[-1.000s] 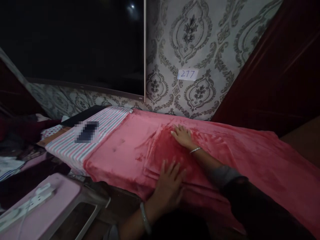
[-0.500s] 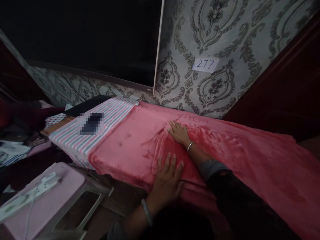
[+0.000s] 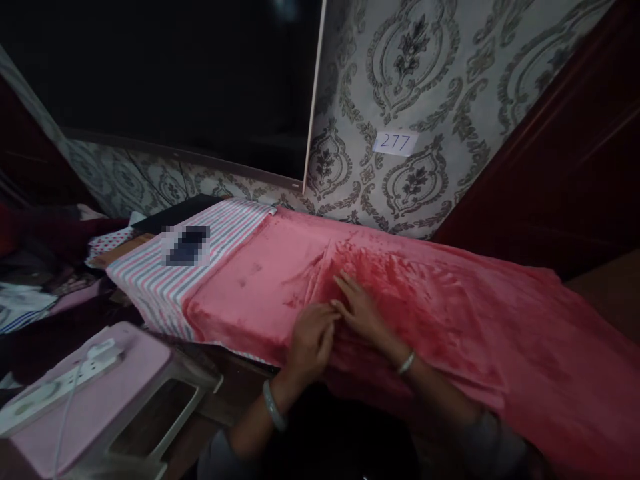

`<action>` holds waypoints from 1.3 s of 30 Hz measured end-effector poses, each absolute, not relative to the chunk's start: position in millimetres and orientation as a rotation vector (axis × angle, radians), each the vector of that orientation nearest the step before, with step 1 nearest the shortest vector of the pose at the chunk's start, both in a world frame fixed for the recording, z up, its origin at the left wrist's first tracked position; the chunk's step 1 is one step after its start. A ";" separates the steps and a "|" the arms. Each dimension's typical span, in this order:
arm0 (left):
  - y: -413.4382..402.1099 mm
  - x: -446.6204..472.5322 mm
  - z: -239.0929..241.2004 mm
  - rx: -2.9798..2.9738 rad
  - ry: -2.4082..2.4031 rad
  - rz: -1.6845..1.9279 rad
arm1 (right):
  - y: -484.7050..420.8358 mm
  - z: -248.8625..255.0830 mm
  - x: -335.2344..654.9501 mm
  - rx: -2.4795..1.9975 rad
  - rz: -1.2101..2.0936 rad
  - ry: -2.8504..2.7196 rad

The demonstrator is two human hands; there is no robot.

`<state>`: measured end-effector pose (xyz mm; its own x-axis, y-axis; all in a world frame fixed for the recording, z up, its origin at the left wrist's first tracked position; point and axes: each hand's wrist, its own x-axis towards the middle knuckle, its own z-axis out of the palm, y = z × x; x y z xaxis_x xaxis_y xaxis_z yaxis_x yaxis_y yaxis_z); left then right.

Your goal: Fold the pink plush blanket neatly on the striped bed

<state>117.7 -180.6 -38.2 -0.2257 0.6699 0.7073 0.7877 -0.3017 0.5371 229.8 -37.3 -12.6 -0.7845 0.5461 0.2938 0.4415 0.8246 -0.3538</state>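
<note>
A pink plush blanket [image 3: 540, 347] is spread over a long, low surface, with a folded, wrinkled part of it in the middle. Over this fold are both of my hands, close together. My left hand [image 3: 310, 340] is bent, its fingers pressed together and pointing right; what they hold, if anything, is hidden. My right hand [image 3: 363, 310] is open, fingers stretched to the left, the tips meeting or nearly meeting the left fingers. Whether the right palm rests on the plush is not clear.
A striped cloth [image 3: 155, 273] covers the left end, with a blurred-out dark object [image 3: 187, 245] on it. Front left stands a pink stool [image 3: 135, 353] bearing a power strip [image 3: 60, 393]. Behind are a television [image 3: 175, 80] and a paper label [image 3: 395, 143] on the wall.
My hands lay spread flat on the blanket fold before. Now they have come together, the left with fingers bent, the right drawn nearer to me. The camera view has shifted slightly.
</note>
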 end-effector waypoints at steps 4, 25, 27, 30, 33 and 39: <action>-178.3 95.4 -40.2 -1.484 -2.005 -1.874 | -77.7 -34.1 254.9 -0.606 0.346 -2.641; -125.3 77.1 -28.6 -1.383 -2.340 -2.257 | -39.6 -60.3 268.2 -0.854 1.201 -1.350; -117.2 78.4 -27.0 -1.374 -2.288 -2.286 | -39.5 -60.7 267.6 -0.843 1.205 -1.378; -105.4 75.3 -20.4 -1.345 -2.179 -2.421 | -42.5 -56.9 264.7 -0.864 1.221 -1.362; -92.6 69.9 -10.4 -1.349 -2.111 -2.635 | -47.8 -50.7 262.6 -0.847 1.318 -1.321; -76.1 69.9 -2.7 -1.365 -1.943 -3.210 | -57.4 -38.8 264.1 -0.791 1.470 -1.403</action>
